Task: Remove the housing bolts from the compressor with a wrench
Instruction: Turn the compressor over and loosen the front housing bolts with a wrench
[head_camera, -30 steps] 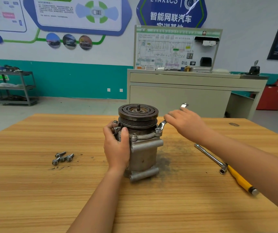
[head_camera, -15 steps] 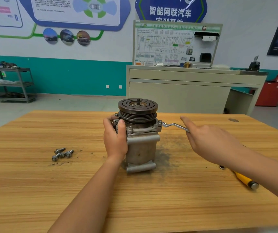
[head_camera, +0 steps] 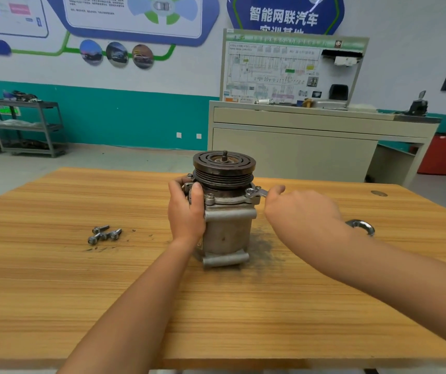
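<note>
A grey metal compressor (head_camera: 227, 228) stands upright at the middle of the wooden table (head_camera: 54, 292), its dark grooved pulley on top. My left hand (head_camera: 186, 211) grips its left side. My right hand (head_camera: 300, 211) is closed on a silver wrench (head_camera: 261, 193), most of whose handle it hides. The wrench's ring end sits on a housing bolt (head_camera: 249, 192) at the flange's right corner. Its other ring end (head_camera: 362, 227) shows behind my wrist. Another bolt (head_camera: 210, 197) stands in the flange at the front. Three removed bolts (head_camera: 104, 234) lie together on the table to the left.
Dark grime (head_camera: 262, 249) marks the table around the compressor's base. A beige workbench (head_camera: 310, 141) with a wiring display board (head_camera: 292, 68) stands behind the table. A grey shelf trolley (head_camera: 27, 128) is at the far left, a red bin (head_camera: 444, 155) at the far right.
My right hand has swung the wrench handle from pointing up and away, round to the right and toward me. The yellow-handled tool seen on the table earlier is now hidden behind my right arm.
</note>
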